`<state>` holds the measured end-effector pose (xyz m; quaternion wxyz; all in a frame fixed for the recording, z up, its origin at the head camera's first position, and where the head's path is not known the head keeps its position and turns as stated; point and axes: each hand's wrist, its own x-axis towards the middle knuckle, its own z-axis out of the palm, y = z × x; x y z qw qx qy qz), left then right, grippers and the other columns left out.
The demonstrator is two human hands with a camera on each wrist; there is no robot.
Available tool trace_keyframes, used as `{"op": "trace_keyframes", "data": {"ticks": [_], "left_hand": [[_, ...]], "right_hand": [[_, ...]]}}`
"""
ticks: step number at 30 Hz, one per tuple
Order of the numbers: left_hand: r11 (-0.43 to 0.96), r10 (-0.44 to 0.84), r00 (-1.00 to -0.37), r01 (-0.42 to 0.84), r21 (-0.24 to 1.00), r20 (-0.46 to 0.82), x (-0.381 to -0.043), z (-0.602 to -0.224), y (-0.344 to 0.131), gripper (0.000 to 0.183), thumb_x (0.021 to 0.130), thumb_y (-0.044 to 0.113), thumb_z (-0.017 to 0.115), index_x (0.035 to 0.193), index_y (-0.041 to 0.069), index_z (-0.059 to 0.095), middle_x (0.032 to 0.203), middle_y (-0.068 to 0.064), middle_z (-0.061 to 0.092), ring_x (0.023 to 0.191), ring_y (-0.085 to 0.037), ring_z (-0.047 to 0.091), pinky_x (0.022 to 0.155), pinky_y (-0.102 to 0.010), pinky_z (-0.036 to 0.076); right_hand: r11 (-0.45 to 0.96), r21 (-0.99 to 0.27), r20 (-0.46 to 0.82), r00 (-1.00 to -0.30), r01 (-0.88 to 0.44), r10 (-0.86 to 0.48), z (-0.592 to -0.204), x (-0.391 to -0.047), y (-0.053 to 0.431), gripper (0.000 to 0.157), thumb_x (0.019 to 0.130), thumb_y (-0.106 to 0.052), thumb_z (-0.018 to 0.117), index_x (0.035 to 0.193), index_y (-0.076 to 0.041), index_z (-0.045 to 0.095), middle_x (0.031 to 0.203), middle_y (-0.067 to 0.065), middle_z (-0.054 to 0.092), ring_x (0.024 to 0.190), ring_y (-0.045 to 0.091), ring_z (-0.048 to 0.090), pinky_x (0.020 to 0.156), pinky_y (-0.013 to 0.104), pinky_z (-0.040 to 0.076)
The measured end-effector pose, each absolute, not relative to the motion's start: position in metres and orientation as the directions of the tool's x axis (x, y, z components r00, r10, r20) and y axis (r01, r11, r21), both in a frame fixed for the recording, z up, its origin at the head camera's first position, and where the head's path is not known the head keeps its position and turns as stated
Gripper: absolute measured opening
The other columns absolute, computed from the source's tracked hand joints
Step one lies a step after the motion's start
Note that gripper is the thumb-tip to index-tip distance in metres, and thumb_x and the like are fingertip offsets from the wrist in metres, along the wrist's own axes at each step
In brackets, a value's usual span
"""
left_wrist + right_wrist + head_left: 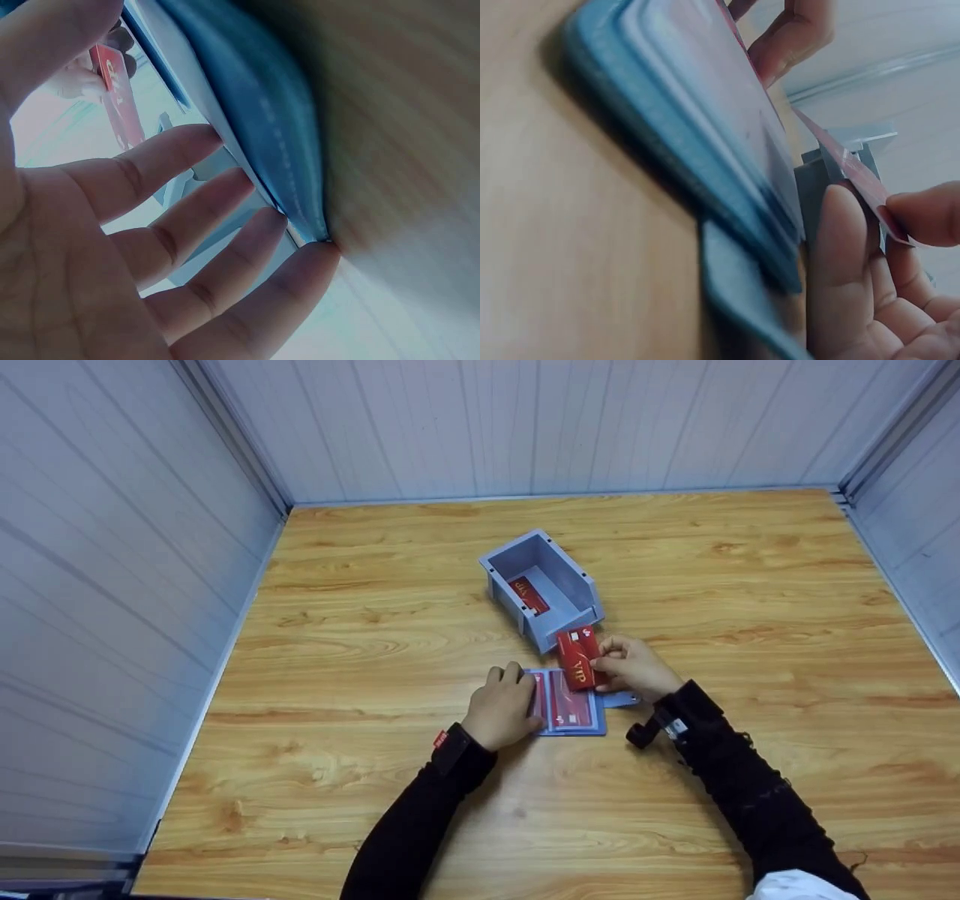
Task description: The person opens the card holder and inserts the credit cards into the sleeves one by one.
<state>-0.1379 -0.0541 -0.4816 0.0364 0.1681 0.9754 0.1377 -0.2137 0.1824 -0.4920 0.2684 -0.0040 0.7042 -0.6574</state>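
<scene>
A blue card holder (600,721) lies spread on the table, red cards showing behind its clear sleeves (571,709). My left hand (500,709) grips its left part, the fingers bent at the far side and the thumb at the near side; in the left wrist view the fingertips (259,225) meet the holder's edge (262,127). Between thumb and fingers my right hand (636,666) pinches a red VIP card (576,655), tilted above the holder's right sleeve. The holder's strap (621,700) sticks out to the right beneath that hand.
Just beyond the holder stands a grey-blue plastic bin (576,619), turned at an angle, with another red VIP card (529,594) on its floor. The held card overlaps its front corner in the head view. White panel walls (525,427) enclose the wooden table (337,780).
</scene>
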Motion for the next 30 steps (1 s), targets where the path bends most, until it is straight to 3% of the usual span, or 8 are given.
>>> {"op": "trace_keyframes", "data": {"ticks": [12,22,27,30], "left_hand": [[0.896,0.349,-0.937,0.321,0.308,-0.037,-0.137,-0.482,-0.054,0.051,0.076,0.037,0.080,0.111,0.005,0.061,0.115,-0.011,0.054,0.105,-0.032,0.052,0.074,-0.044,0.056],[0.892,0.353,-0.935,0.329,0.309,-0.025,-0.136,-0.474,-0.040,0.048,0.082,0.035,0.073,0.114,0.000,0.064,0.119,-0.015,0.058,0.109,-0.034,0.055,0.089,-0.045,0.051],[0.863,0.386,-0.921,0.378,0.336,0.047,-0.135,-0.473,-0.019,0.038,0.085,0.030,0.071,0.104,-0.003,0.066,0.108,-0.016,0.061,0.096,-0.031,0.060,0.085,-0.040,0.052],[0.874,0.395,-0.915,0.401,0.275,0.078,-0.135,-0.475,-0.005,0.035,0.086,0.030,0.069,0.100,-0.002,0.067,0.106,-0.016,0.062,0.091,-0.029,0.062,0.079,-0.038,0.054]], "right_hand": [[0.122,-0.913,-0.406,-0.839,0.389,-0.362,-0.501,-0.210,0.190,0.013,0.092,0.001,0.056,0.095,-0.003,0.044,0.079,0.001,0.066,0.065,0.011,0.066,0.060,0.024,0.058],[0.080,-0.915,-0.396,-0.841,0.396,-0.367,-0.504,-0.209,0.193,0.012,0.092,0.001,0.053,0.095,-0.004,0.043,0.080,0.000,0.062,0.065,0.011,0.066,0.060,0.023,0.058],[0.088,-0.918,-0.392,-0.852,0.387,-0.346,-0.503,-0.210,0.194,0.012,0.092,0.000,0.053,0.095,-0.005,0.043,0.080,0.000,0.061,0.065,0.011,0.066,0.060,0.023,0.058],[0.089,-0.920,-0.388,-0.855,0.382,-0.343,-0.503,-0.210,0.195,0.011,0.092,0.000,0.054,0.096,-0.004,0.044,0.081,0.000,0.062,0.065,0.011,0.067,0.061,0.023,0.058]]}}
